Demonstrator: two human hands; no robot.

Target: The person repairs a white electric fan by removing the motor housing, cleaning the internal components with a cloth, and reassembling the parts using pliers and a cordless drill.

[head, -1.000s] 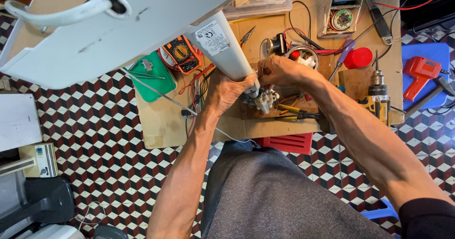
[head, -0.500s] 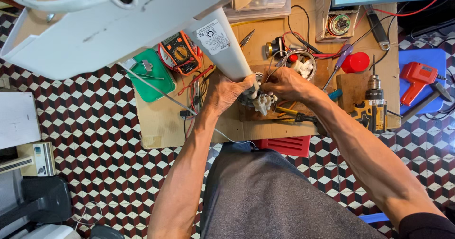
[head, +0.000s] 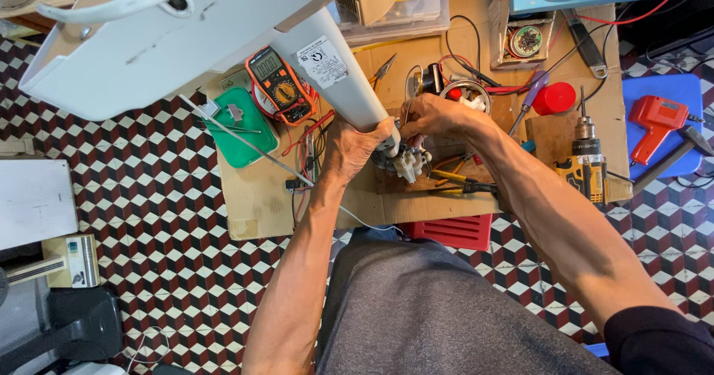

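Clamped tight, that left hand (head: 355,146) has its fingers wrapped right round the lower end of the white stand column (head: 338,74), a firm closed grip, with the forearm running straight up from the lap and the wrist bent slightly inward. Over on the other side, the right hand (head: 437,116) comes in from the right with the elbow out wide, forearm angled down across the bench (head: 260,196), fingers curled and pressed together over the small white motor assembly (head: 407,161) at the column's end; exactly what the fingertips pinch is hidden under the knuckles. Both hands meet just above the middle of the cardboard-covered bench, almost touching each other. That column slants up and away to the left, joining the big white base (head: 149,47) that fills the top left of the view, its curved handle (head: 111,7) showing. Just left of the gripping hand sits an orange-edged multimeter (head: 279,85) and a green tray (head: 238,126), with red wires trailing between them. Beside the right forearm lie yellow-handled pliers (head: 454,178), a red round cap (head: 554,98) and a yellow cordless drill (head: 584,167) standing upright. Further right, a red drill (head: 654,122) rests on a blue stool (head: 692,92). Below the bench edge, a red crate (head: 450,230) peeks out over the checkered floor (head: 111,211).
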